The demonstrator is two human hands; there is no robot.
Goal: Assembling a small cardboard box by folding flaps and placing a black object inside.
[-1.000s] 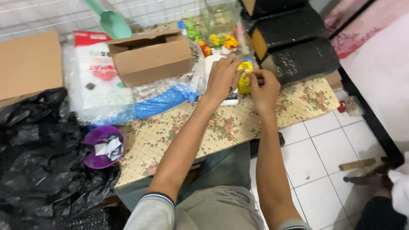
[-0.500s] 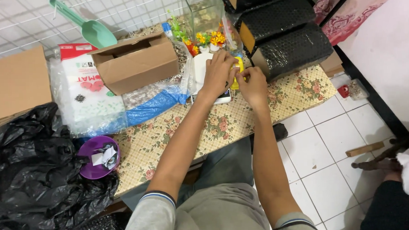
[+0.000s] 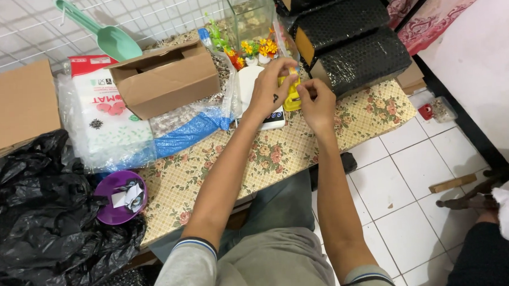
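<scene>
Bordering the work area, a low table with a floral cover runs from lower left to upper right; its near edge faces the person's knees, and its right end stops just short of white floor tiles. Open tabletop lies in a strip along the near edge, between the purple bowl at the left and the forearms. The rear is crowded: an open cardboard box, a clear bag of white and blue material, a glass tank and black bubble-wrapped parcels. Black plastic bags close off the left side.

Both arms extend forward over the near edge and converge above the table's middle. The left hand is raised with the wrist bent, fingers curled over the top of a small yellow object, gripping it. The right hand meets it from the right, fingertips pinched on the same yellow object. That object is held just above a flat white scale, which rests on the cover.

A wooden stick lies on the tiles, well apart to the right.
</scene>
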